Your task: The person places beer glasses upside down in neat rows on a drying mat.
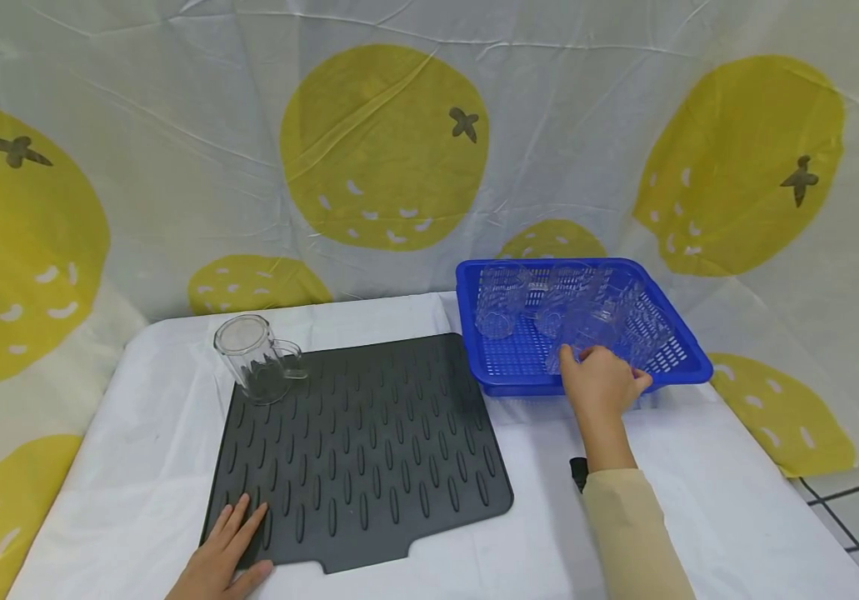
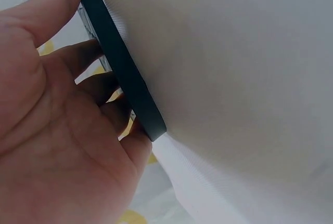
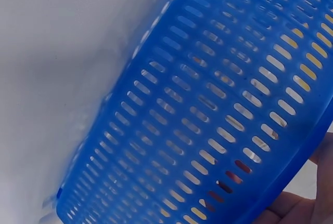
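Note:
My left hand point(image 1: 219, 554) rests on the near left corner of a dark grey ribbed drying mat point(image 1: 377, 433), fingers straight and spread. In the left wrist view, the left hand point(image 2: 67, 99) lies against the mat's edge point(image 2: 122, 63). A clear glass mug point(image 1: 252, 358) stands on the mat's far left corner, its handle towards the right. Over the near rim of a blue plastic basket point(image 1: 489, 367), my right hand point(image 1: 603, 379) pinches a clear glass point(image 1: 586, 325) with curled fingers. The basket's side point(image 3: 182, 115) hides most of that hand in the right wrist view.
Several other clear glasses, among them one at the left point(image 1: 500, 304), are inside the basket. A small black object point(image 1: 579, 472) lies beside my right forearm. White cloth point(image 1: 534, 533) covers the table, and a lemon-print curtain point(image 1: 564, 150) hangs behind it.

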Action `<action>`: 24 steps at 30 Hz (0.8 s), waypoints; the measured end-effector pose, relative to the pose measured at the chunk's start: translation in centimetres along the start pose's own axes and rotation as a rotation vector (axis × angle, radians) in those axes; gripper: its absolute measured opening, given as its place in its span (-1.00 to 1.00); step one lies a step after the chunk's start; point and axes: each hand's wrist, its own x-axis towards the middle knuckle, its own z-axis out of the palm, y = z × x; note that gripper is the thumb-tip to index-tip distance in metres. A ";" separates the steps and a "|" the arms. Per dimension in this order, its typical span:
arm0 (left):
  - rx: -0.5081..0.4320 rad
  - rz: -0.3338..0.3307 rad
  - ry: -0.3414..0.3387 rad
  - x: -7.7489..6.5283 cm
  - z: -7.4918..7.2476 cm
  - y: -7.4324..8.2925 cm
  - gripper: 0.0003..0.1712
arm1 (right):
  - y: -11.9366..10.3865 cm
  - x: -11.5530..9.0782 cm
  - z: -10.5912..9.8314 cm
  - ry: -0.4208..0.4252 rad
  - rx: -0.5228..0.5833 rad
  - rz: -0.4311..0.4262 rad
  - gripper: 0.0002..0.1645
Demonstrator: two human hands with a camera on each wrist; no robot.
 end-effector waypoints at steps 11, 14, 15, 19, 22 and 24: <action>0.010 0.004 0.007 0.0 0.0 -0.1 -0.16 | 0.1 0.5 0.3 -0.045 -0.006 0.057 -0.42; 0.017 0.003 0.003 -0.1 0.0 0.0 -0.16 | 0.1 0.5 0.4 -0.025 0.017 0.064 -0.47; 0.017 0.001 0.001 -0.1 0.0 0.0 -0.16 | 0.1 0.5 0.5 -0.018 0.025 0.063 -0.49; 0.013 -0.005 -0.015 -0.1 -0.2 0.1 -0.15 | 0.1 0.4 0.6 0.016 0.072 0.046 -0.54; 0.009 -0.002 -0.019 -0.2 -0.3 0.1 -0.15 | 0.1 0.4 0.6 0.033 0.092 0.030 -0.55; 0.003 -0.001 -0.017 -0.2 -0.3 0.1 -0.15 | 0.1 0.5 0.6 0.039 0.089 0.019 -0.55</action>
